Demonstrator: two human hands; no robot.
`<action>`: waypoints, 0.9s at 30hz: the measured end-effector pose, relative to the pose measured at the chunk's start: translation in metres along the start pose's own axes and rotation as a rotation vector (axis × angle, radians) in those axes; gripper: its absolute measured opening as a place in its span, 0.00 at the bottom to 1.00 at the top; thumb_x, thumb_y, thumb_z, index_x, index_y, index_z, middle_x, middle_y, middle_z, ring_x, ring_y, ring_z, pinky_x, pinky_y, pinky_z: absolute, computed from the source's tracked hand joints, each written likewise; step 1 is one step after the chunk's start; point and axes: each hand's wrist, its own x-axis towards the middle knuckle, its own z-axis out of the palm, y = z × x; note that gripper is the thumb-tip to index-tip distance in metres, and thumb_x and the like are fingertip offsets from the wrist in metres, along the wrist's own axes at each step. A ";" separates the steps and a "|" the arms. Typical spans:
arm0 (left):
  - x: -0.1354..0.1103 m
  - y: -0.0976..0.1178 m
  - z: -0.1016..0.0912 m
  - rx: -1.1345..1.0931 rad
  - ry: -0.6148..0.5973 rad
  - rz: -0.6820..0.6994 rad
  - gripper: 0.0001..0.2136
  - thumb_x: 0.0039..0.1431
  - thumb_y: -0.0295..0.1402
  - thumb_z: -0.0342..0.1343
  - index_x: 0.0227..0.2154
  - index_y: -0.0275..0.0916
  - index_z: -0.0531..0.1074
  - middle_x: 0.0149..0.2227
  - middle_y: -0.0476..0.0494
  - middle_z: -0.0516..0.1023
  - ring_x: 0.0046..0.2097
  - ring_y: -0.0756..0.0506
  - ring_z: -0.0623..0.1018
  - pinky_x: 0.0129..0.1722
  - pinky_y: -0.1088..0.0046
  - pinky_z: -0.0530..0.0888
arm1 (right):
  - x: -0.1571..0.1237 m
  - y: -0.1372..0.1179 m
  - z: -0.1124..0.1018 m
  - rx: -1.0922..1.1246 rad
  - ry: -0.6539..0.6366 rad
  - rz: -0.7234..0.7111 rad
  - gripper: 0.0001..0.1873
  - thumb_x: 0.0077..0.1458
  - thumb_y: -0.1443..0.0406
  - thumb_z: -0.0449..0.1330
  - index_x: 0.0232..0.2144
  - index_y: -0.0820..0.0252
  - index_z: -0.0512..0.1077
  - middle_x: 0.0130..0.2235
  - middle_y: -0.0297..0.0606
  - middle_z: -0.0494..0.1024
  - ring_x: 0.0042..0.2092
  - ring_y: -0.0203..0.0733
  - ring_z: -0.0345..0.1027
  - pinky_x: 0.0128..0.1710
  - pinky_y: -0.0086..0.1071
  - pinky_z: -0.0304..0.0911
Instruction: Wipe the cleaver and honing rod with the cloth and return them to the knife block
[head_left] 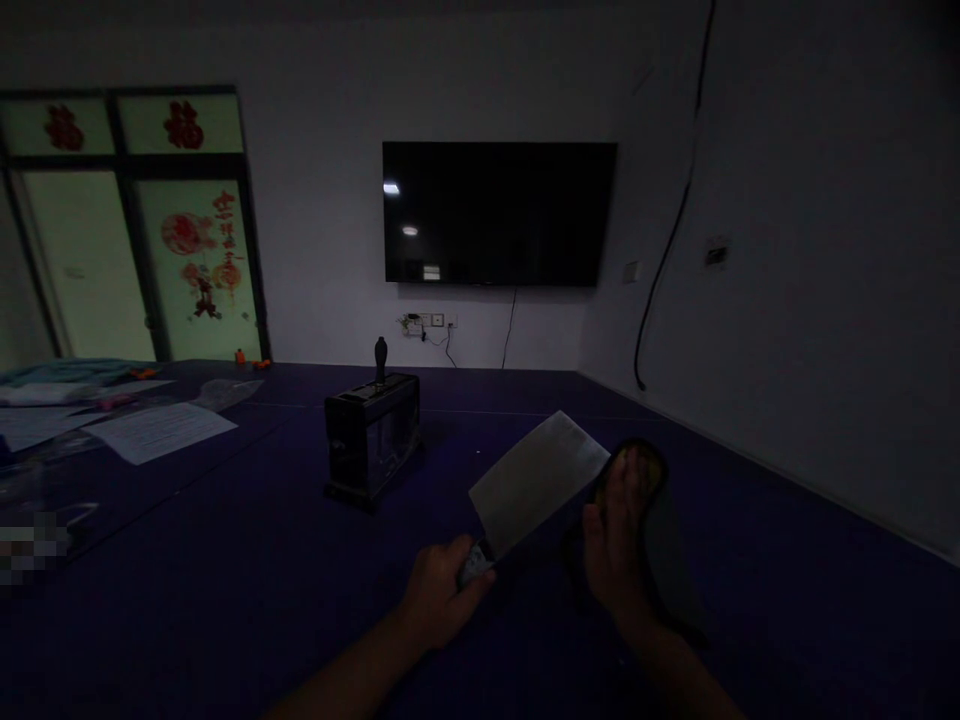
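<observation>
You face a dark television [499, 214] on the wall [315, 220], with sockets [437, 320] below it; a black cable [677, 222] hangs to your right; red decorations [182, 233] mark the doors [79, 250] to your left; nearer you, papers [169, 432] and clear plastic [221, 393] lie on the bench [225, 580].

Room to pass between cleaver [540, 485] and black case [375, 425]; papers [161, 432] obstruct left

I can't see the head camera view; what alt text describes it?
A person's left hand grips a cleaver by its handle while the right hand touches a dark-rimmed yellow object. Beyond, a black box stands on a purple surface.
</observation>
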 end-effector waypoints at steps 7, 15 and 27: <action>-0.003 -0.001 0.003 -0.104 0.014 -0.023 0.12 0.56 0.42 0.50 0.24 0.39 0.63 0.20 0.52 0.64 0.22 0.51 0.65 0.23 0.75 0.54 | -0.004 -0.004 -0.005 0.059 -0.072 -0.026 0.33 0.62 0.59 0.40 0.64 0.55 0.30 0.67 0.39 0.31 0.66 0.53 0.26 0.61 0.59 0.33; -0.004 0.004 0.001 -0.265 0.122 -0.102 0.15 0.55 0.44 0.51 0.22 0.38 0.62 0.20 0.53 0.61 0.23 0.52 0.63 0.24 0.76 0.56 | -0.016 -0.011 0.002 0.138 -0.161 -0.183 0.39 0.59 0.59 0.50 0.64 0.51 0.31 0.67 0.36 0.32 0.66 0.51 0.30 0.61 0.54 0.37; -0.003 0.014 0.002 -0.757 0.188 -0.386 0.19 0.49 0.52 0.54 0.24 0.38 0.64 0.15 0.55 0.63 0.16 0.53 0.62 0.15 0.79 0.58 | -0.031 -0.023 0.014 0.286 -0.410 -0.257 0.34 0.59 0.62 0.51 0.63 0.51 0.41 0.67 0.40 0.39 0.65 0.47 0.37 0.60 0.47 0.47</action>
